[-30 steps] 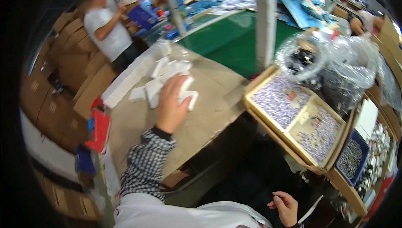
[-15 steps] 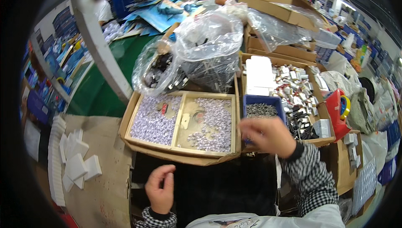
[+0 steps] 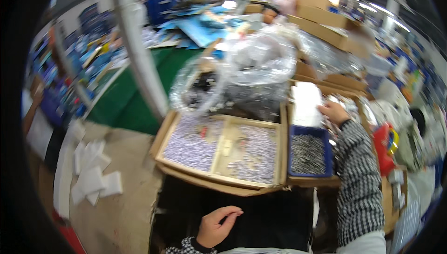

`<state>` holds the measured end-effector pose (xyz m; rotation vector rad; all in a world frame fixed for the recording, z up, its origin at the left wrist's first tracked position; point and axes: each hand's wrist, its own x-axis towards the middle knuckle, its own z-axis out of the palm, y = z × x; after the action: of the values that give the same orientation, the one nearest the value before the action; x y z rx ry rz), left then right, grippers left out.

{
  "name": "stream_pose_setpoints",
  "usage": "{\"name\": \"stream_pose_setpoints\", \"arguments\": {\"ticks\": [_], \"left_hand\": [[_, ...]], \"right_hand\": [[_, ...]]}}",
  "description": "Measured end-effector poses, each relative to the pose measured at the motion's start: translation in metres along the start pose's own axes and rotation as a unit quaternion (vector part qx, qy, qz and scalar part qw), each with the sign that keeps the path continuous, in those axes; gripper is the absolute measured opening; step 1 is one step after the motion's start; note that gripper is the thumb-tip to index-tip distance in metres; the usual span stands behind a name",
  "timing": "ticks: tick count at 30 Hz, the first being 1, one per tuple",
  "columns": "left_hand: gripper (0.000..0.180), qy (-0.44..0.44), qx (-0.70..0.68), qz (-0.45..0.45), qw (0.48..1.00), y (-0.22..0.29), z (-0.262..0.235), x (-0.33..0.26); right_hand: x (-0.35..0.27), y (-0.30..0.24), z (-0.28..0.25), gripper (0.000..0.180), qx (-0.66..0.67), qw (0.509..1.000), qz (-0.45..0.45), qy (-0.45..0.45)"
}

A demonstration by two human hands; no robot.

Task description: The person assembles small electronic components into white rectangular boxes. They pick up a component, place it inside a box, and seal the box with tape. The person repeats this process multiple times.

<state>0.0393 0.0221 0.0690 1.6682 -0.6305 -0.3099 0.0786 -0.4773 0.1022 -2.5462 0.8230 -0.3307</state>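
My right hand [image 3: 334,113] reaches over the right-hand carton, its fingers closed at the right edge of a stack of flat white boxes [image 3: 306,104]. Just in front of that stack sits a blue tray [image 3: 291,175] full of small dark metal pieces [image 3: 307,154]. Low in front of my body, my left hand [image 3: 218,226] hovers with fingers curled together and thumb close to them; nothing shows in it. Nearest ahead of it is a divided wooden tray [image 3: 216,154] holding many tiny pale pieces [image 3: 193,144], with a small red item [image 3: 203,133] among them.
White blocks [image 3: 95,179] lie on a cardboard sheet [image 3: 125,207] at left. Clear plastic bags [image 3: 258,63] with dark parts stand behind the wooden tray. A grey post [image 3: 139,44] rises at left. Open cartons [image 3: 321,30] are stacked beyond; a co-worker's arm [image 3: 270,14] shows there.
My right hand has moved from above the blue tray farther away to the white boxes. My left hand stays low, fingers now pointing more to the right. The whole view has shifted.
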Motion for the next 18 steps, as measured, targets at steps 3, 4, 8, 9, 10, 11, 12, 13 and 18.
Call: {"name": "stream_pose_setpoints", "arguments": {"ticks": [3,4,8,9,10,11,12,13,18], "left_hand": [[0.017,0.0,0.009,0.027,1.0,-0.004,-0.002,-0.003],[0.018,-0.002,0.007,0.028,1.0,-0.005,-0.002,-0.004],[0.02,-0.017,0.013,0.047,0.999,-0.011,-0.002,-0.006],[0.02,-0.013,0.021,0.06,0.998,-0.012,-0.001,-0.007],[0.02,-0.014,0.017,0.062,0.998,-0.013,0.0,-0.008],[0.02,-0.017,0.014,0.065,0.998,-0.013,0.0,-0.009],[0.02,-0.022,0.011,0.066,0.998,-0.014,0.001,-0.011],[0.02,-0.026,0.012,0.06,0.998,-0.014,0.001,-0.012],[0.019,-0.042,0.021,0.045,0.998,-0.015,-0.002,-0.017]], "right_hand": [[0.004,0.012,0.003,0.043,0.049,0.997,-0.023,0.057],[0.004,0.014,0.001,0.04,0.047,0.997,-0.035,0.042],[-0.001,0.01,0.004,0.036,0.051,0.993,-0.037,0.099],[-0.002,0.007,0.004,0.036,0.05,0.99,-0.049,0.124],[-0.004,0.004,0.003,0.036,0.034,0.989,-0.063,0.132],[-0.005,0.001,0.001,0.035,0.024,0.988,-0.066,0.135],[-0.007,-0.002,0.0,0.034,0.021,0.988,-0.072,0.137],[-0.008,-0.006,-0.001,0.037,-0.035,0.988,-0.075,0.131],[-0.009,-0.016,0.001,0.041,0.056,0.998,0.025,0.015]]}}
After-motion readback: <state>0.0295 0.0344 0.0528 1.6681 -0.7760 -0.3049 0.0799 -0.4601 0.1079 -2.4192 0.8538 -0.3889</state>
